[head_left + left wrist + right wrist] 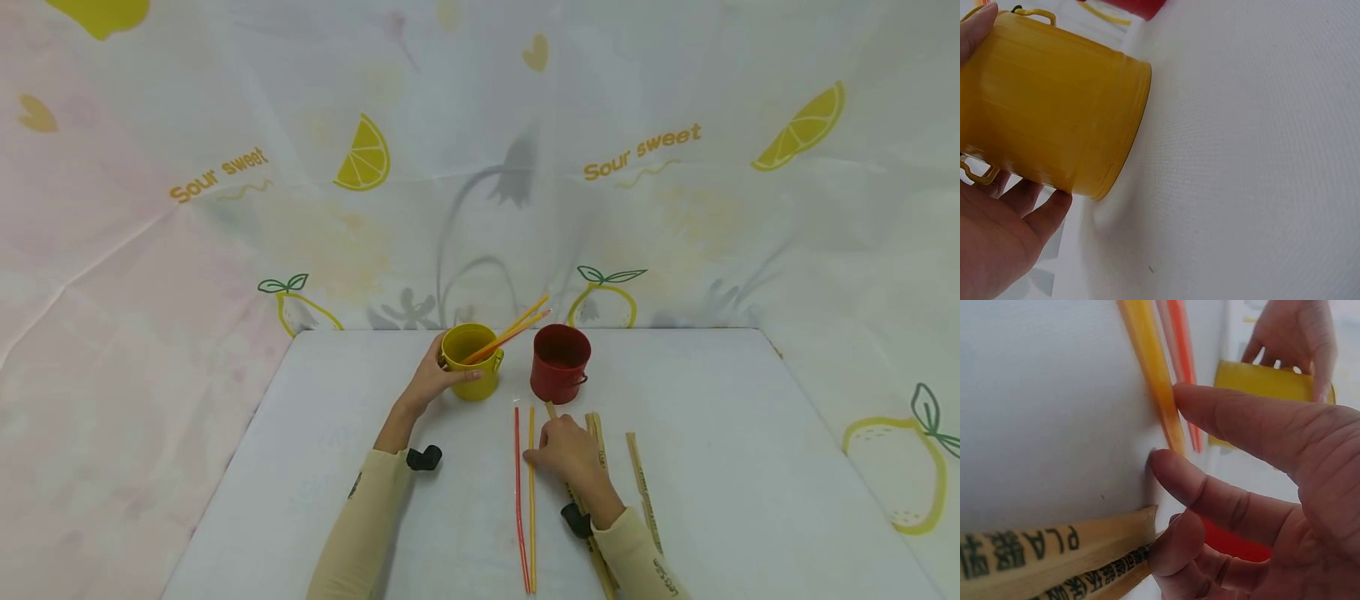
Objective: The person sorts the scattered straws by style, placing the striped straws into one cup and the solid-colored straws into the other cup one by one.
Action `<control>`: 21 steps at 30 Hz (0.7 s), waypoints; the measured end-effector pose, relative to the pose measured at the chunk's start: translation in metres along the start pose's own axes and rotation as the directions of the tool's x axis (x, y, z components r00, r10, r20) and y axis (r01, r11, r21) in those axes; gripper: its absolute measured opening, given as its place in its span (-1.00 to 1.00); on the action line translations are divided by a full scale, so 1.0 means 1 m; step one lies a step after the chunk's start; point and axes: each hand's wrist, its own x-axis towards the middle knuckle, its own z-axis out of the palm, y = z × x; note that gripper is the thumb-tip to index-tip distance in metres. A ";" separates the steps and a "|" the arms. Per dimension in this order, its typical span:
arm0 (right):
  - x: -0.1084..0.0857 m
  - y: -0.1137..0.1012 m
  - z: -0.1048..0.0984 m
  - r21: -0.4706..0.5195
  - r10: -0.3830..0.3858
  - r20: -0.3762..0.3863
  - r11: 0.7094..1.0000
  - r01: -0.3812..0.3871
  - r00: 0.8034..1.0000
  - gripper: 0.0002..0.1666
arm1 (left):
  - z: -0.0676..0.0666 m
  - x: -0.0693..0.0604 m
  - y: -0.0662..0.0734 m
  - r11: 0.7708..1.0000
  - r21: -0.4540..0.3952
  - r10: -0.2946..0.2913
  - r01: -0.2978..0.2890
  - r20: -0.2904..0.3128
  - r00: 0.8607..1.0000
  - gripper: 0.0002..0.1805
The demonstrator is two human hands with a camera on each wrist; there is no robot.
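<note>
My left hand (pixel 432 380) grips a small yellow bucket (pixel 480 385) from its left side, thumb across the front and fingers behind. Several yellow and orange-red straws (pixel 517 325) lean out of the bucket toward the right. In the left wrist view the bucket's wall (pixel 1054 100) fills much of the upper left. My right hand (pixel 568 454) is low over the table, its thumb at a yellow straw (pixel 1154 362). The index fingertip is on the straw's other side, and no firm pinch shows. Beside that straw lies a red straw (pixel 517 492).
A red bucket (pixel 559 367) stands right of the yellow one. Paper-wrapped straws (pixel 1054 547) with printed lettering lie under and beside my right hand; another wrapped straw (pixel 643 487) lies farther right. The white table (pixel 720 400) meets a lemon-print cloth (pixel 480 208) at the back.
</note>
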 end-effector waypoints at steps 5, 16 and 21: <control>0.000 0.001 0.001 0.007 -0.004 -0.011 1.000 0.004 1.000 -0.65 | 0.000 0.000 0.001 1.000 0.004 -0.007 0.007 0.001 1.000 -0.04; 0.003 0.002 0.000 0.019 0.013 0.037 1.000 -0.014 0.999 -0.71 | 0.001 -0.001 0.002 1.000 0.012 -0.007 0.007 -0.008 1.000 -0.06; 0.004 0.002 0.000 0.026 0.020 0.050 0.999 -0.022 0.999 -0.75 | 0.001 -0.001 0.001 1.000 0.014 -0.005 0.005 -0.008 1.000 -0.06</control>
